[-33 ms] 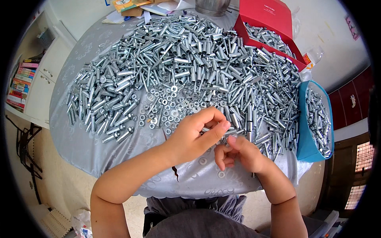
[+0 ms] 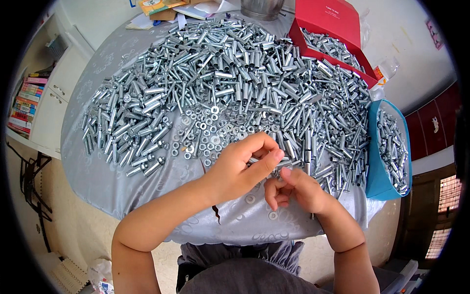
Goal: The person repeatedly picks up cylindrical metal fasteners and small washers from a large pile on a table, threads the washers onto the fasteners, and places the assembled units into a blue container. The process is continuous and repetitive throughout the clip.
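My left hand (image 2: 246,169) is held over the front of the table with its fingers curled and its thumb near the index finger. What it pinches, if anything, is hidden behind the fingers. Close beside it, slightly lower and to the right, my right hand (image 2: 297,190) is closed, thumb against bent fingers, and its contents cannot be made out. Two loose washers (image 2: 273,215) lie on the cloth below the hands. Just beyond them spreads a patch of washers and nuts (image 2: 210,139), backed by a big heap of metal sleeves and bolts (image 2: 235,73).
A grey patterned cloth (image 2: 98,63) covers the round table. Assembled anchor bolts (image 2: 142,132) lie at the left. At the right stand a red box (image 2: 325,19) and a teal bin (image 2: 377,181), both full of metal parts. A metal bucket (image 2: 262,7) is at the back.
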Tool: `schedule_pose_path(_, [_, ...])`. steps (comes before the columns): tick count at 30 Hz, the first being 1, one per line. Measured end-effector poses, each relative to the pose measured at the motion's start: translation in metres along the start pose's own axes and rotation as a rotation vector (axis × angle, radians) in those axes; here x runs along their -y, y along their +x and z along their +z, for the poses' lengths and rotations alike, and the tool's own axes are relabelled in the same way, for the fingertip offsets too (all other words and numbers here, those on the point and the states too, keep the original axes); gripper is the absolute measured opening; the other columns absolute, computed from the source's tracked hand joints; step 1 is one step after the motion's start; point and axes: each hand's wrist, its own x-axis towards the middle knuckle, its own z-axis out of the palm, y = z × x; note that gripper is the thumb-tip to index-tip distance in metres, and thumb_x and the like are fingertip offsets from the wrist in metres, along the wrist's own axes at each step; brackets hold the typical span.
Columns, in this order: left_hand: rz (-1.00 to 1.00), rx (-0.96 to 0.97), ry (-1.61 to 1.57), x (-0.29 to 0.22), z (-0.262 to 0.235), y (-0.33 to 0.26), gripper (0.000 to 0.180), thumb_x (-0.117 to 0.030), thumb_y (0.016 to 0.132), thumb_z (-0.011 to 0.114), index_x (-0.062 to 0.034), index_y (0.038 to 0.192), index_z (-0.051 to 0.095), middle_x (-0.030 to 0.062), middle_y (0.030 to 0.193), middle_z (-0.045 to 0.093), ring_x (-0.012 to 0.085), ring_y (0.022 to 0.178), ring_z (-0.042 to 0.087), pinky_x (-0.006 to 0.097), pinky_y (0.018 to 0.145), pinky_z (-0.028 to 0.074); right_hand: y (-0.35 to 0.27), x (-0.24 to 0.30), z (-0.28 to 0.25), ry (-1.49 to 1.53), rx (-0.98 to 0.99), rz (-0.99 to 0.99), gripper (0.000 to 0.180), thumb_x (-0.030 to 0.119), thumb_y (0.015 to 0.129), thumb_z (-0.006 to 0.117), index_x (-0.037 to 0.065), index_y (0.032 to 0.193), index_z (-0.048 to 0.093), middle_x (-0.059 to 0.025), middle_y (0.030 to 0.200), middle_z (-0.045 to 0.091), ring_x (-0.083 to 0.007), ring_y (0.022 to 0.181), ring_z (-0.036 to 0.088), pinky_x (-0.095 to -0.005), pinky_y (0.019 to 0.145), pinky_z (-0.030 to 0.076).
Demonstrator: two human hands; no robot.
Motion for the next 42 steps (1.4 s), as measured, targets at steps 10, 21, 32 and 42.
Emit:
schedule_pose_path(10, [0.034, 0.011, -0.068, -0.001, -0.001, 0.001, 0.018, -0.019, 0.091, 0.051, -0.0008, 0.087, 0.051, 0.0039, 0.076, 0.057, 0.0081, 0.069, 0.056, 0.023, 0.062, 0.044, 0.002, -0.008, 0.004, -0.209, -0.346, -0.123, 0.043, 0.037, 0.094, 0.037, 0.001, 0.079, 0.055, 0.0011, 0.06, 0.043, -0.0066, 0.054, 0.035, -0.0216, 0.051, 0.03])
schedule_pose_path(21, [0.017, 0.002, -0.049, -0.002, 0.0, 0.001, 0.021, -0.021, 0.09, 0.052, -0.0008, 0.088, 0.052, 0.0041, 0.078, 0.058, 0.0094, 0.074, 0.056, 0.024, 0.066, 0.045, 0.004, -0.008, 0.005, -0.145, -0.314, -0.256, 0.014, 0.016, 0.086, 0.059, 0.004, 0.085, 0.052, 0.0053, 0.076, 0.047, -0.0014, 0.066, 0.041, -0.0175, 0.058, 0.033])
schedule_pose_path(32, [-0.011, 0.028, -0.098, -0.004, 0.0, 0.001, 0.018, -0.019, 0.09, 0.052, -0.001, 0.088, 0.052, 0.0022, 0.078, 0.057, 0.0065, 0.073, 0.054, 0.022, 0.065, 0.043, 0.001, -0.001, 0.002, -0.045, -0.443, -0.105, 0.013, 0.013, 0.087, 0.057, 0.005, 0.078, 0.052, 0.007, 0.069, 0.048, -0.0006, 0.062, 0.039, -0.0169, 0.053, 0.03])
schedule_pose_path(42, [0.009, -0.006, -0.063, -0.001, -0.002, 0.002, 0.018, -0.019, 0.09, 0.053, -0.001, 0.088, 0.052, 0.002, 0.077, 0.057, 0.0058, 0.072, 0.053, 0.021, 0.064, 0.043, -0.001, -0.008, 0.003, -0.251, -0.36, -0.241, 0.017, 0.01, 0.083, 0.063, 0.005, 0.072, 0.051, 0.0081, 0.065, 0.045, 0.0006, 0.058, 0.037, -0.0175, 0.05, 0.028])
